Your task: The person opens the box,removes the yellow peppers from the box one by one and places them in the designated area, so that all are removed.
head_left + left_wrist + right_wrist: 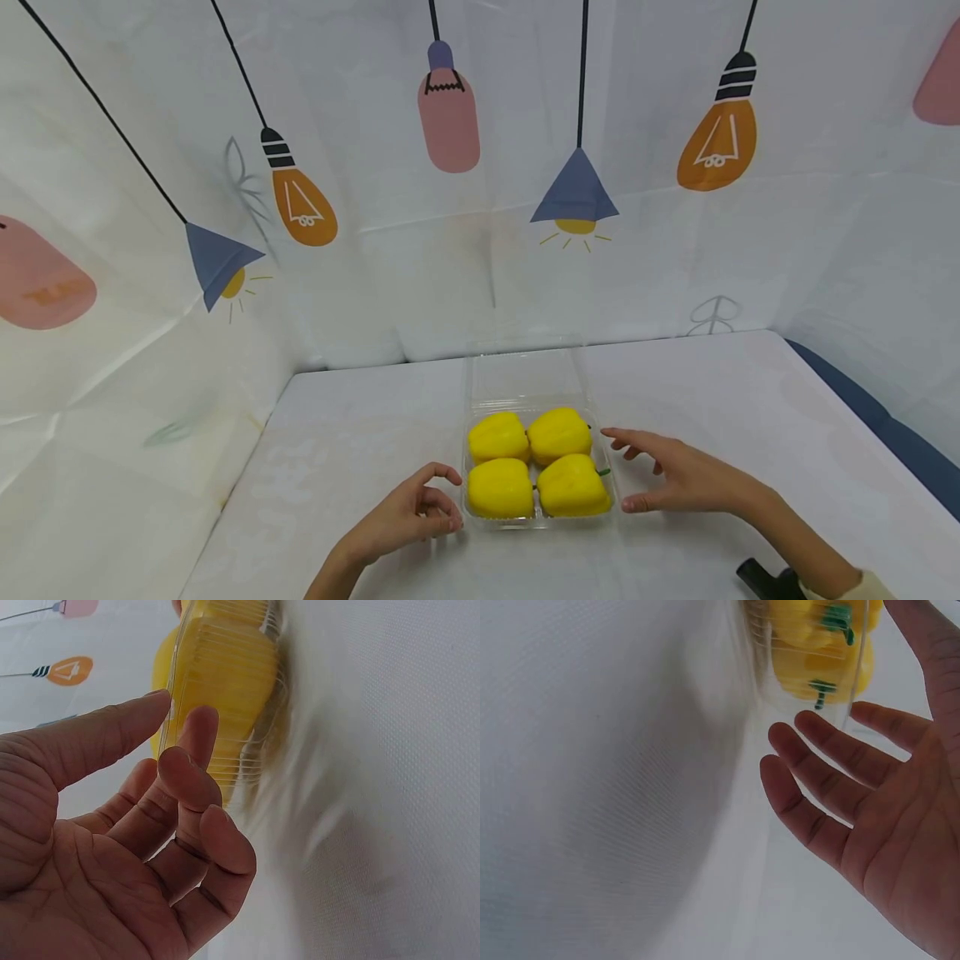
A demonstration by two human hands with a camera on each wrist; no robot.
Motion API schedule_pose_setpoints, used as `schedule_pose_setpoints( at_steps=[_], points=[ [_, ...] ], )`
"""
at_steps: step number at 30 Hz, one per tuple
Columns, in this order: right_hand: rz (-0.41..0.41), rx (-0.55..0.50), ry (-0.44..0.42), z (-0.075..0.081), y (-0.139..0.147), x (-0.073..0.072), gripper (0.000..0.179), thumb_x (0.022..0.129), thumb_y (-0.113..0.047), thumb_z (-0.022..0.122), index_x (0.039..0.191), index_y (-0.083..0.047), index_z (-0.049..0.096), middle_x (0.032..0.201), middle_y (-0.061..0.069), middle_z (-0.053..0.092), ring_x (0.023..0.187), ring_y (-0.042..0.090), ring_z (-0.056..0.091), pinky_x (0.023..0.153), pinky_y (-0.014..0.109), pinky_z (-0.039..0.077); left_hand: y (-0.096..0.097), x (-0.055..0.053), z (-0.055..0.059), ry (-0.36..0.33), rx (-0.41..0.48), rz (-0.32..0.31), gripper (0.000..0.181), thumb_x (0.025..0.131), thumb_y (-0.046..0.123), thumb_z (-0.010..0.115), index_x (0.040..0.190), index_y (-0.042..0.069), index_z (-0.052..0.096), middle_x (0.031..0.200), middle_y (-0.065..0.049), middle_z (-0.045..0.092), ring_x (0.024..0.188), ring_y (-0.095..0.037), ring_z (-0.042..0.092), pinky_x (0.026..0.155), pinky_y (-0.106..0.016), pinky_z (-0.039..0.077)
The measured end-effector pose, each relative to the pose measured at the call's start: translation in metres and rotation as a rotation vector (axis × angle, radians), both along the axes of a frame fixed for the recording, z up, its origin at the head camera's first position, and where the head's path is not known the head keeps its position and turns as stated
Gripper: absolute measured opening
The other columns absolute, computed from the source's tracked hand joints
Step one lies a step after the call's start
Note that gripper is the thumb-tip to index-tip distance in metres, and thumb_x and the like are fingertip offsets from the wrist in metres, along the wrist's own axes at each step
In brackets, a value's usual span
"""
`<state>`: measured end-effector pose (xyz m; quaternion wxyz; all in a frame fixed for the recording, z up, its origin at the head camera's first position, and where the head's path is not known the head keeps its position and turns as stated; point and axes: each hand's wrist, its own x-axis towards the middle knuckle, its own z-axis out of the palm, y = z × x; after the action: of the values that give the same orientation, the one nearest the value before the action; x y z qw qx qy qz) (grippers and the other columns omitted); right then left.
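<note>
Several yellow bell peppers (498, 489) lie in two rows inside a clear plastic clamshell box (517, 524) on the white table. The box's lid (527, 375) is folded back toward the wall. My left hand (411, 512) is at the box's left side, fingers loosely bent and holding nothing. In the left wrist view its fingertips (201, 724) are close to the ribbed box wall; whether they touch it, I cannot tell. On the right side, my right hand (686, 477) has its fingers spread beside the box. Green stems (838, 619) show through the plastic in the right wrist view.
A white cloth printed with hanging lamps (575, 187) rises behind the table (360, 417) and along its left side. A black cylindrical object (761, 575) is by the right forearm. Something dark blue (877, 417) runs beyond the table's right edge.
</note>
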<state>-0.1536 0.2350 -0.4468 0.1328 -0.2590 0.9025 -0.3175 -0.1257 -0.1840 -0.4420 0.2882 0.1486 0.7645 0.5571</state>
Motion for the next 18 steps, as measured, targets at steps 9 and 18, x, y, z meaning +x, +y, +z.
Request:
schedule_pose_setpoints(
  at_steps=[9,18],
  points=[
    [0.030,-0.022,-0.001,-0.010,-0.001,0.001,0.094,0.076,-0.051,0.073,0.149,-0.024,0.021,0.131,-0.003,0.050,0.112,0.021,0.053,0.080,0.033,0.050,0.000,0.000,-0.001,0.007,0.002,-0.004,0.047,0.086,0.015,0.068,0.126,0.008,0.043,0.093,-0.010,0.068,0.075,-0.021,0.059,0.058,-0.027,0.047],
    [0.037,-0.032,0.001,-0.012,-0.003,0.002,0.097,0.076,-0.052,0.072,0.150,-0.025,0.015,0.132,-0.001,0.050,0.112,0.021,0.055,0.082,0.032,0.050,-0.001,-0.001,-0.002,0.023,0.012,-0.014,0.046,0.087,0.014,0.068,0.125,0.008,0.043,0.093,-0.010,0.068,0.076,-0.021,0.059,0.059,-0.026,0.046]
  ],
)
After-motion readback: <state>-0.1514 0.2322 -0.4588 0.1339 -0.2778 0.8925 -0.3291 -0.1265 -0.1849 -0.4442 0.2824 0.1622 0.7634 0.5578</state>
